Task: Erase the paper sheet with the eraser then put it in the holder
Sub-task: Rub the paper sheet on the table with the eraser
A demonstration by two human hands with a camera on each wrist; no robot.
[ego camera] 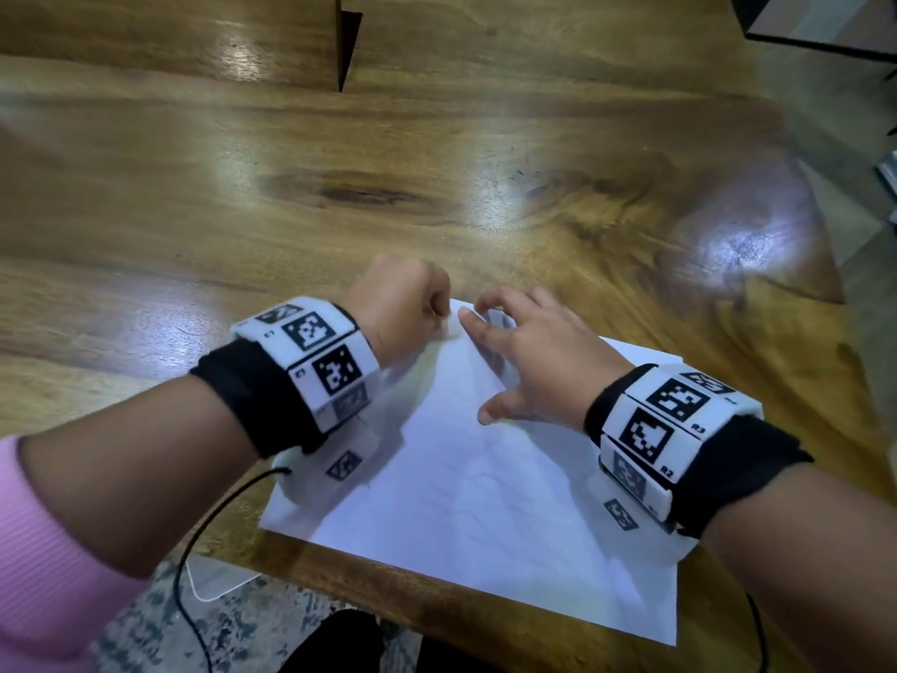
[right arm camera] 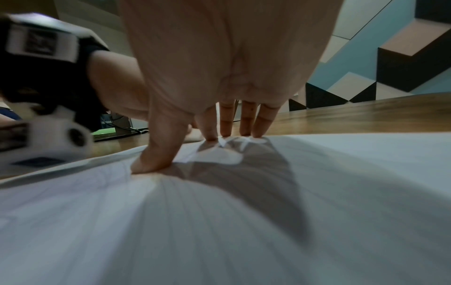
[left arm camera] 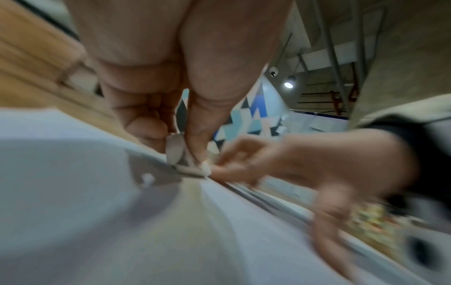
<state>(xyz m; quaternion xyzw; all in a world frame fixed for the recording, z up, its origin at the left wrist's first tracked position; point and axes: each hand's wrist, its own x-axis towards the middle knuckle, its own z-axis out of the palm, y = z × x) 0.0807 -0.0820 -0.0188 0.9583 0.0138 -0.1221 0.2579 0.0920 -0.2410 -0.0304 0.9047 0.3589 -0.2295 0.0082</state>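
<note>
A white paper sheet [ego camera: 485,488] lies on the wooden table [ego camera: 437,162] near its front edge. My left hand [ego camera: 412,303] is curled into a fist at the sheet's far corner. In the left wrist view its thumb and fingers pinch a small whitish eraser [left arm camera: 185,164] whose tip touches the paper [left arm camera: 73,192]. My right hand [ego camera: 529,357] is spread on the sheet just right of that corner, with its fingertips [right arm camera: 225,133] and thumb pressing the paper [right arm camera: 219,221] flat. No holder is plainly in view.
A dark upright wooden edge [ego camera: 348,46] stands at the back centre of the table. A dark-framed box [ego camera: 820,21] sits at the back right. A black cable [ego camera: 204,541] hangs from my left wrist over the table's front edge.
</note>
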